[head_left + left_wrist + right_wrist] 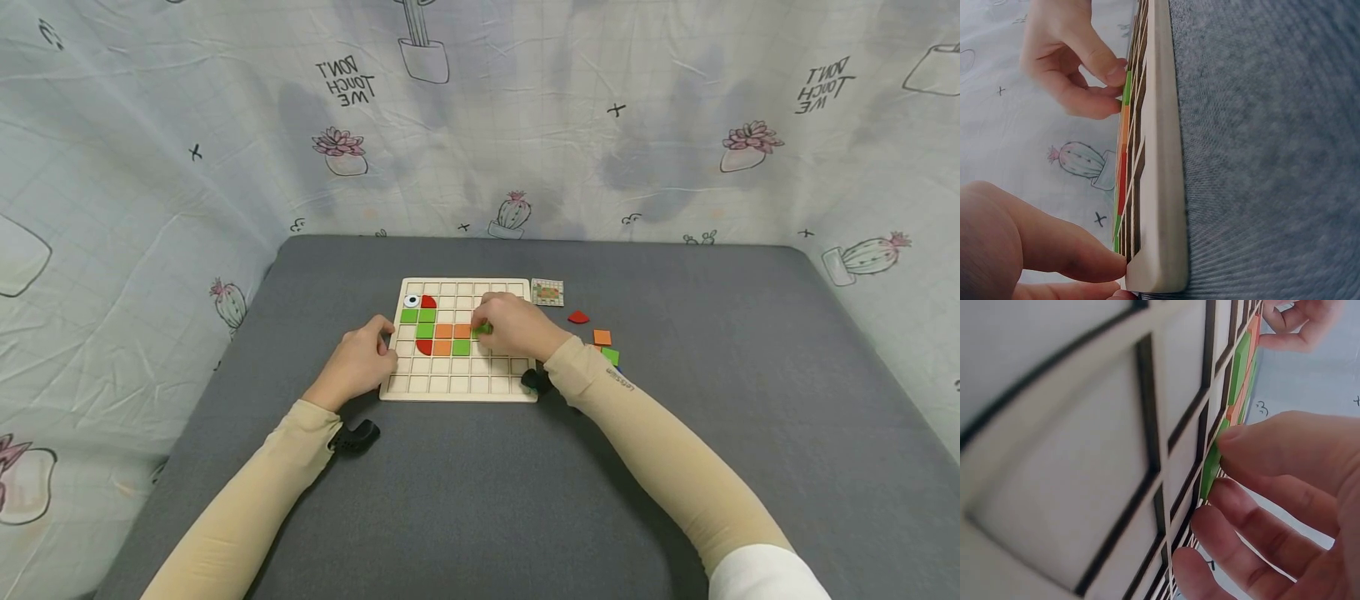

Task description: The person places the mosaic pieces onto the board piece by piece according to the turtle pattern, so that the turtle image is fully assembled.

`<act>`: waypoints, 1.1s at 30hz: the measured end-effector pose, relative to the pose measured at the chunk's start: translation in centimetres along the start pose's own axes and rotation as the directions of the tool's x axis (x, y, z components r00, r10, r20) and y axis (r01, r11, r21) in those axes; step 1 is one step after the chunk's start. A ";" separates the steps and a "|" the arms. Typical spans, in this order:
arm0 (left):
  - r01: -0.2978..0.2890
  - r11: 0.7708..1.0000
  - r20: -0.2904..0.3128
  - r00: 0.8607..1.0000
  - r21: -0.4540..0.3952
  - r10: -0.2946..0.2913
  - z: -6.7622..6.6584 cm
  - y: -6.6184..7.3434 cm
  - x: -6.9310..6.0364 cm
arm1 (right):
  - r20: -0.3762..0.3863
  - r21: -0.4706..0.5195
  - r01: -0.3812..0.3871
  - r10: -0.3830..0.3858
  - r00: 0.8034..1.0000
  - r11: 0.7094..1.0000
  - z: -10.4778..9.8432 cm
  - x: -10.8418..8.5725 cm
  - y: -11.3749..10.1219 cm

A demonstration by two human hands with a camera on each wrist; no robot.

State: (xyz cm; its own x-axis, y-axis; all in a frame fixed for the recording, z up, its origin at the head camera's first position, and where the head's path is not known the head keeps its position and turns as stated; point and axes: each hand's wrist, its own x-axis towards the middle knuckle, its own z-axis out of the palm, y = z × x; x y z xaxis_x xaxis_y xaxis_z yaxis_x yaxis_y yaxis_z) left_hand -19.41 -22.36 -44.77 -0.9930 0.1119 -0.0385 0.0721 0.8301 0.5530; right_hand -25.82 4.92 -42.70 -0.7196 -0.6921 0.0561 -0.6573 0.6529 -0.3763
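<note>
Grid board [438,367] is gripped at its left edge by the left hand [356,360]; the right hand [516,325] pinches a green tile [482,332] on it, just beside an orange tile [462,332]. Uneven pressing might jam the green tile.

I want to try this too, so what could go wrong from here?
The right hand pinches a green tile beside an orange tile, so it might bump that one loose. The left hand touches the edge of the board; a tug could shift it. The right sleeve looks near the loose tiles and might brush them.
</note>
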 end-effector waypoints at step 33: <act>0.003 1.000 0.010 1.000 -0.007 -0.003 -0.1 0.0 0.0 | -0.149 0.022 -0.075 0.078 0.986 0.997 -2.8 -7.4 2.1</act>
State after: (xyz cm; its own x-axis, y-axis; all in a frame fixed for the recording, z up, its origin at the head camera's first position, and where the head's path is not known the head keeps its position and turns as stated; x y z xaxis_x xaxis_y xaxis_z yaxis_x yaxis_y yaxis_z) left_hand -19.47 -22.45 -44.66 -0.9922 0.1147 -0.0488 0.0680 0.8264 0.5589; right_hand -22.51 12.29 -41.33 -0.7937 -0.5858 0.1638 -0.5963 0.6960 -0.4000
